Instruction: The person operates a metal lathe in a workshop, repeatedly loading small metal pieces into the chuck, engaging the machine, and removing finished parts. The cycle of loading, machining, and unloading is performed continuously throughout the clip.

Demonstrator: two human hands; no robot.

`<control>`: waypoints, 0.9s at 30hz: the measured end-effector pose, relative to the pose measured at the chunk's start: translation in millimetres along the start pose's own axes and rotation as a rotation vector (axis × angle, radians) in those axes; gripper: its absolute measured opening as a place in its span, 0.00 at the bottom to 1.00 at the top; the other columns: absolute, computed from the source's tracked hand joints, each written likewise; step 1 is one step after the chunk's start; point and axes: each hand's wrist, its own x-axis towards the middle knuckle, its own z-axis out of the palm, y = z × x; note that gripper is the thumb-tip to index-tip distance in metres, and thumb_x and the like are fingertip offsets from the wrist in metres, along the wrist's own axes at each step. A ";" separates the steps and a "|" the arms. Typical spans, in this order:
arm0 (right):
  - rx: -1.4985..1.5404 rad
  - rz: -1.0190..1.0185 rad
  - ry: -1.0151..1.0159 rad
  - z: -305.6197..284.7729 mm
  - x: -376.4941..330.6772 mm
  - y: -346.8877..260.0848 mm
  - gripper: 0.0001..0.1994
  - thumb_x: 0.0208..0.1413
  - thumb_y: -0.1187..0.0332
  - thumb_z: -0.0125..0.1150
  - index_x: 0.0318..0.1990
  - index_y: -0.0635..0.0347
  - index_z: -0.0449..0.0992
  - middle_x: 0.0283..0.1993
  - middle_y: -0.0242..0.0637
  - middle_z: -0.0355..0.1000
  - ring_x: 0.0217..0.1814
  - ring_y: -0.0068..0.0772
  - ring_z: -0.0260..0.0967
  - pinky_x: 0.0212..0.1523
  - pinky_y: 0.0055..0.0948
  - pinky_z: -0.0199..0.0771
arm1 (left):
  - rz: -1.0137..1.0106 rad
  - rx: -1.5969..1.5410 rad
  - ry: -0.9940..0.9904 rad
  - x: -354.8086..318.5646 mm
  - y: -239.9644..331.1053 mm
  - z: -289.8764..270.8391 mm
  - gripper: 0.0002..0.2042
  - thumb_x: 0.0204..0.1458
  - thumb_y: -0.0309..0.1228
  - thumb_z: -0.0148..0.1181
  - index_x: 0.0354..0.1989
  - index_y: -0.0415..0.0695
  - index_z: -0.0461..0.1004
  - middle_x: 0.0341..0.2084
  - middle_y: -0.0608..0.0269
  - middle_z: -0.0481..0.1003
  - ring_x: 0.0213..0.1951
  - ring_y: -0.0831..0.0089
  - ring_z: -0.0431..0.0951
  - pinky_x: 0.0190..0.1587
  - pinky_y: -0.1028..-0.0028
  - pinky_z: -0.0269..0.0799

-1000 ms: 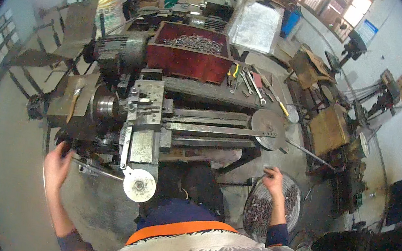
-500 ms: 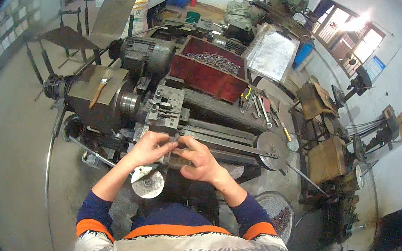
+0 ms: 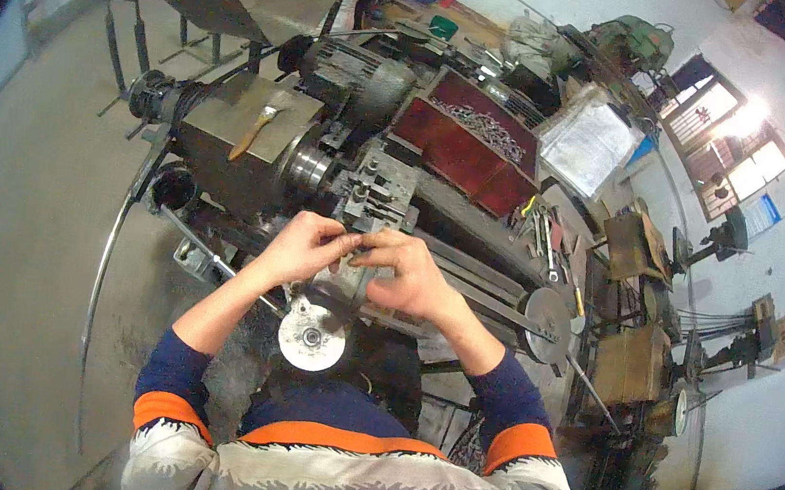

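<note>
From afar I see my left hand (image 3: pixel 306 249) and right hand (image 3: pixel 411 275), fingers bent, meeting just this side of the machine's metal tool block (image 3: pixel 383 183), whether gripping anything I cannot tell, a white disc (image 3: pixel 312 337) nearer me than that block

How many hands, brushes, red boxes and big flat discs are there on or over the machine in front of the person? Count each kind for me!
Hands: 2, the left hand and the right hand
Brushes: 1, the wooden-handled brush
Red boxes: 1, the red box
Flat discs: 2, the white disc and the grey disc
Total: 6
</note>
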 end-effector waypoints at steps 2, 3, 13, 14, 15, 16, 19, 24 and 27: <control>0.020 -0.053 -0.033 1.4 18.6 10.7 0.17 0.25 0.73 0.56 0.31 0.60 0.78 0.39 0.44 0.72 0.40 0.46 0.67 0.39 0.34 0.69 | -0.011 -0.014 -0.008 1.0 -12.6 -16.2 0.16 0.52 0.38 0.55 0.25 0.34 0.73 0.13 0.59 0.72 0.18 0.78 0.71 0.22 0.73 0.65; -0.078 -0.025 -0.109 -0.3 29.7 13.4 0.16 0.26 0.73 0.57 0.31 0.59 0.78 0.38 0.42 0.72 0.39 0.45 0.67 0.39 0.35 0.69 | 0.046 0.158 0.039 -1.9 -12.5 -32.2 0.15 0.51 0.38 0.55 0.27 0.35 0.73 0.16 0.56 0.73 0.20 0.72 0.73 0.24 0.71 0.67; -0.654 0.268 -0.299 44.7 108.8 94.6 0.12 0.30 0.61 0.59 0.21 0.60 0.78 0.29 0.43 0.74 0.43 0.43 0.68 0.45 0.36 0.67 | -0.458 1.094 0.539 -185.6 -38.0 -192.2 0.15 0.47 0.38 0.57 0.38 0.40 0.73 0.21 0.50 0.73 0.25 0.55 0.74 0.29 0.63 0.68; -0.599 0.287 -0.311 45.3 111.5 96.1 0.12 0.29 0.62 0.59 0.23 0.57 0.79 0.29 0.43 0.74 0.42 0.42 0.68 0.45 0.36 0.67 | -0.471 1.163 0.565 -212.2 -48.1 -196.8 0.15 0.47 0.37 0.57 0.38 0.39 0.73 0.20 0.50 0.73 0.25 0.54 0.74 0.29 0.63 0.67; -0.548 0.314 -0.324 44.4 112.2 99.1 0.13 0.28 0.62 0.58 0.25 0.55 0.80 0.29 0.42 0.74 0.41 0.42 0.68 0.45 0.36 0.67 | -0.529 1.120 0.581 -234.4 -56.2 -198.9 0.15 0.46 0.37 0.57 0.38 0.39 0.73 0.20 0.50 0.73 0.26 0.54 0.74 0.29 0.62 0.67; -0.498 0.342 -0.341 44.3 111.5 102.4 0.15 0.27 0.63 0.58 0.28 0.53 0.81 0.29 0.41 0.74 0.40 0.42 0.67 0.45 0.36 0.67 | -0.587 1.074 0.595 -250.8 -60.0 -196.1 0.15 0.46 0.36 0.57 0.39 0.39 0.72 0.21 0.49 0.73 0.26 0.53 0.74 0.29 0.62 0.67; -0.438 0.337 -0.304 44.6 108.3 111.7 0.17 0.26 0.63 0.58 0.30 0.56 0.80 0.30 0.45 0.74 0.36 0.46 0.71 0.39 0.35 0.71 | -0.830 0.662 0.605 -261.5 -61.2 -174.6 0.14 0.46 0.36 0.58 0.36 0.38 0.71 0.20 0.49 0.73 0.27 0.52 0.73 0.29 0.62 0.67; -0.410 0.378 -0.351 51.6 119.2 115.5 0.19 0.26 0.63 0.58 0.32 0.56 0.80 0.31 0.47 0.74 0.36 0.46 0.72 0.39 0.35 0.71 | -0.707 0.896 0.670 -270.7 -102.3 -161.5 0.14 0.45 0.37 0.59 0.27 0.37 0.67 0.21 0.46 0.72 0.26 0.48 0.72 0.30 0.59 0.67; -0.400 0.414 -0.439 45.6 125.8 114.3 0.19 0.27 0.62 0.58 0.33 0.56 0.80 0.31 0.47 0.74 0.36 0.45 0.72 0.40 0.34 0.71 | -0.723 1.076 0.647 -262.3 -111.6 -167.4 0.13 0.45 0.36 0.59 0.27 0.37 0.68 0.22 0.44 0.72 0.28 0.48 0.73 0.31 0.58 0.68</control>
